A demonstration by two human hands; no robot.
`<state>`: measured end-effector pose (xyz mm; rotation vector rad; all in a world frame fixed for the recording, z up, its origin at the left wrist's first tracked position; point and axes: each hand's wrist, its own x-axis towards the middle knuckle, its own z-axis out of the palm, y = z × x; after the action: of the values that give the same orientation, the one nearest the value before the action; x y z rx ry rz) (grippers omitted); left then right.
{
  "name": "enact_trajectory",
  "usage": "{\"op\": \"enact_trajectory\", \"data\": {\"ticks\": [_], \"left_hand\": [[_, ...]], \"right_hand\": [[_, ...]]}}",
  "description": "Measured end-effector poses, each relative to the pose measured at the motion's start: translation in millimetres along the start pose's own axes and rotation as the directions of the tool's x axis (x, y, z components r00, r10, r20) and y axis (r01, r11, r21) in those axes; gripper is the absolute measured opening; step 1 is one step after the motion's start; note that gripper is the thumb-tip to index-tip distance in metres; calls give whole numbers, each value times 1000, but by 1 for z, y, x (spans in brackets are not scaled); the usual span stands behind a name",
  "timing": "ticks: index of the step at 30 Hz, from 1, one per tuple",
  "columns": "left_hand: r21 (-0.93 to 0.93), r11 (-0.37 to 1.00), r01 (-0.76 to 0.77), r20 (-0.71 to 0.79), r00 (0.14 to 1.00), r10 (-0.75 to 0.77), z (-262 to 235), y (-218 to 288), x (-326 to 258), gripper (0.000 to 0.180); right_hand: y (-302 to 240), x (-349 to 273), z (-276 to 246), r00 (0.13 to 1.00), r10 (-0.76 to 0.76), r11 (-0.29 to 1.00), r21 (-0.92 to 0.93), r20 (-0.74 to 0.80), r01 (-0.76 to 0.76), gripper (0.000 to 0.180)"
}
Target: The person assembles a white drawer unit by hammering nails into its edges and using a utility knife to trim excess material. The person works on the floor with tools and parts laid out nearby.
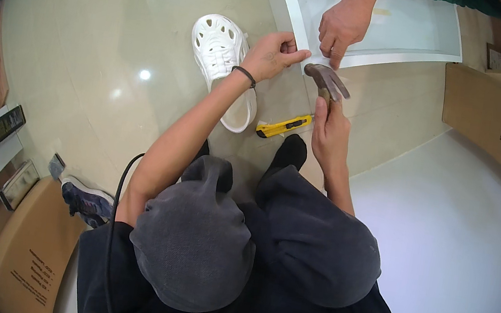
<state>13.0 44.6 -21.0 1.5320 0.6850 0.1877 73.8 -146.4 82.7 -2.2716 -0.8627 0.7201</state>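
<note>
My right hand (332, 133) is wrapped round the handle of a claw hammer (324, 79), whose dark metal head is close to the near corner of a white frame (379, 59). My left hand (271, 55) has its fingers curled and pinched together at the outer side of that same corner. Anything small between those fingertips is hidden. Another person's hand (350, 20), below a green sleeve, reaches down from the top with a finger touching the frame near the corner. On the floor between my arms lies a yellow utility knife (283, 126).
A white perforated clog (220, 50) stands beside my left forearm. To the right are a cardboard box (492, 120) and a large white panel (442, 247). A dark shoe (87, 201) and another cardboard box (37, 242) are at the left. A black cable (119, 202) hangs by my left elbow.
</note>
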Motion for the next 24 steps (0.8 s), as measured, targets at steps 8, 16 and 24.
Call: {"op": "enact_trajectory", "data": {"ticks": [8,16,24], "left_hand": [[33,999,-29,-12,999,29,4,-3,0,42],[-66,997,-38,-55,998,34,11,-4,-3,43],[-350,897,270,32,960,-277,33,19,-54,27]], "right_hand": [[-4,-1,-1,1000,-22,999,-42,4,22,39],[-9,0,-2,1000,-4,999,-49,-9,4,35],[5,-4,-1,996,41,994,107,-79,-33,36]]}}
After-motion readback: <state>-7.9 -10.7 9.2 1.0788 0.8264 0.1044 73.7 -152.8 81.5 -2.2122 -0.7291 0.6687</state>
